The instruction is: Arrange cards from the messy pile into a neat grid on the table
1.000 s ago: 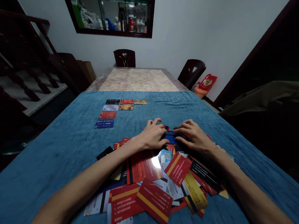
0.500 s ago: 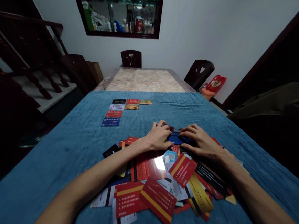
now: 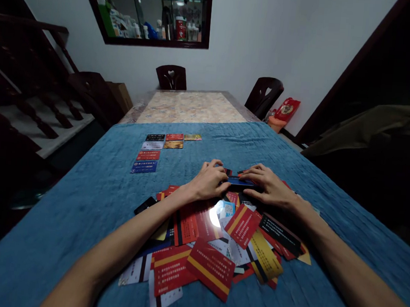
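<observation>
At the far side of a loose pile of plastic cards, a blue card (image 3: pixel 237 180) is gripped between my two hands. My left hand (image 3: pixel 208 180) has its fingers curled over the card's left end, the thumb low at its near edge. The other end is held by my right hand (image 3: pixel 270 187), fingers bent over the top and thumb stretched along below. Beneath and in front of the hands lie several overlapping cards: a red card with a yellow stripe (image 3: pixel 211 269), a gold card (image 3: pixel 267 257), a black card (image 3: pixel 281 234) and white ones.
Farther left on the blue cloth (image 3: pixel 91 196), cards lie face up in short columns: a blue card (image 3: pixel 144 166), a red card (image 3: pixel 148 155), a white card (image 3: pixel 152 145), and several more. Chairs (image 3: pixel 264 97) stand around the table's far end.
The blue card has tilted; its broad face showed before, and now only a narrow strip is visible. Both hands stay over the far side of the pile. The camera view shifted right, then back.
</observation>
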{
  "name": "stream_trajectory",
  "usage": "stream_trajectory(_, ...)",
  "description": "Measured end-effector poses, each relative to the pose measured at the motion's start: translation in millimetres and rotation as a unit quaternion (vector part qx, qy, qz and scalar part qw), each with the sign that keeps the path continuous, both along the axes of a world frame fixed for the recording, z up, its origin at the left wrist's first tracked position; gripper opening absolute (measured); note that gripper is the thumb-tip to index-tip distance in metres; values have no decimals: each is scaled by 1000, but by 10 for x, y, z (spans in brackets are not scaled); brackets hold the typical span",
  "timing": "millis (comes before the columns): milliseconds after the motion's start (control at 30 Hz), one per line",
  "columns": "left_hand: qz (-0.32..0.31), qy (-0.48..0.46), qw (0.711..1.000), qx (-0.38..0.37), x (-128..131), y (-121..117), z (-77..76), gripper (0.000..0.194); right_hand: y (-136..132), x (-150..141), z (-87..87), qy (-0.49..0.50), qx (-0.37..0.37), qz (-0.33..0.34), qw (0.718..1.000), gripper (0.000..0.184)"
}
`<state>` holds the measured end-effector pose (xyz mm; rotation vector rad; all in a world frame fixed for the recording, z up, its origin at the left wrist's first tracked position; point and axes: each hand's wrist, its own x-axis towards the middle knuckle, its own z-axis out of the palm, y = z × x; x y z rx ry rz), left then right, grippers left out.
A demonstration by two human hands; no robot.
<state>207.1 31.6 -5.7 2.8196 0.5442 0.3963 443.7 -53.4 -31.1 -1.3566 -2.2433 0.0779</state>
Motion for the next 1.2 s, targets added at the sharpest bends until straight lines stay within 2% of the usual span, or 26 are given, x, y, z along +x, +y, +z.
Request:
stream_trajectory(400,45,-73,996,-34,19,82,-26,25,71,-20,-112,76,25,-71,994,24)
stream_trajectory(633,56,-98,993,-38,27,125,-77,25,94,-30,-184,88,25,-87,992,21)
stream_trajectory(867,66,-115,990,-43,21,137,-76,26,100,-28,-181,88,28,-110,990,14)
stream_trajectory(1100,71,-94,992,-45,20,128,-70,27,94,-65,-147,164,61,-160,971,16)
stream_trajectory(1200,65,-77,994,-45,23,123,-82,26,75,-122,-109,187,59,-160,967,15)
